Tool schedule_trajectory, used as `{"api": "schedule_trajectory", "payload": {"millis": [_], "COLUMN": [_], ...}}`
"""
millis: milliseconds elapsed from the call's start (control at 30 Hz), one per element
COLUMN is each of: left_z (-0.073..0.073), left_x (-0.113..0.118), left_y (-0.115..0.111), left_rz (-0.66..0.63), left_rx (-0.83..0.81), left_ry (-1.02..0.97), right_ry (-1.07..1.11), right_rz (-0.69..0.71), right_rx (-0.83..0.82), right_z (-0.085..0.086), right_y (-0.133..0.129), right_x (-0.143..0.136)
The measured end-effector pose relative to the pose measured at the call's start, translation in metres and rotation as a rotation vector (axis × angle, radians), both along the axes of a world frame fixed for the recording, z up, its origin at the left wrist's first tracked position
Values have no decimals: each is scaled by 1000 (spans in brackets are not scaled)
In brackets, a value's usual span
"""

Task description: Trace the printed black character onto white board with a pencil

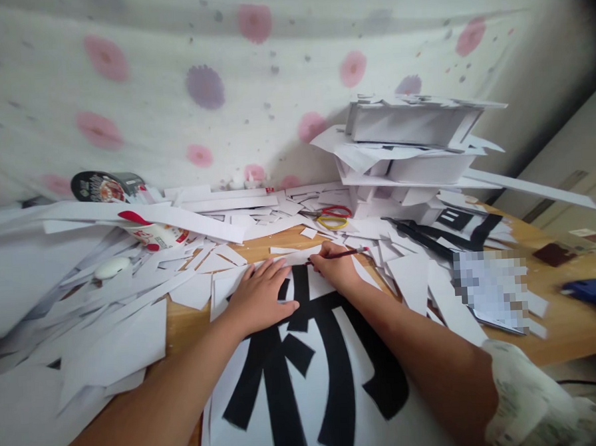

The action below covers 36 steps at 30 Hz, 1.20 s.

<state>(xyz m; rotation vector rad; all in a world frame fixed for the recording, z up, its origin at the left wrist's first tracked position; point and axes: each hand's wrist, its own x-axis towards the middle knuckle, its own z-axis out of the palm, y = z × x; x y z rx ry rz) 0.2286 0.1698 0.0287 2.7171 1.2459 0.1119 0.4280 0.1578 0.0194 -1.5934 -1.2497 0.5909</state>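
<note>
A white sheet (246, 385) with a large black character (341, 380) lies on the wooden table in front of me. My left hand (262, 295) rests flat on the sheet's upper left part, fingers spread, holding nothing. In my right hand (333, 264) is a dark pencil (349, 252), pinched in the fingers, its eraser end pointing right. The pencil's tip is near the top edge of a black stroke, close to a small white strip (300, 257) at the sheet's upper edge.
White paper scraps (131, 285) cover the table on both sides. Red-handled and yellow-handled scissors (334, 222) lie behind my hands. A paper cup (161, 237) stands at the left. White board boxes (407, 127) are stacked at the back right, and a blue object (594, 293) sits far right.
</note>
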Motion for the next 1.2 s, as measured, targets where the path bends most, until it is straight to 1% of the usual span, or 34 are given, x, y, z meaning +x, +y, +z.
{"api": "schedule_trajectory", "payload": {"millis": [433,767,1033,1200], "left_z": [-1,-1,2,0], "left_x": [-1,-2,-1,-2], "left_y": [0,1,-1,0], "left_rz": [-7,-31,-28,-31], "left_rx": [12,-1,1,1], "left_ry": [9,5,4,-2], "right_ry": [74,89,84,93], "right_rz": [-34,-22,-19,-1], "right_rx": [7,9,10,11], "right_z": [-6,-2,1,2], "right_y": [2,-1,-4,-6], "right_x": [4,3,3,4]}}
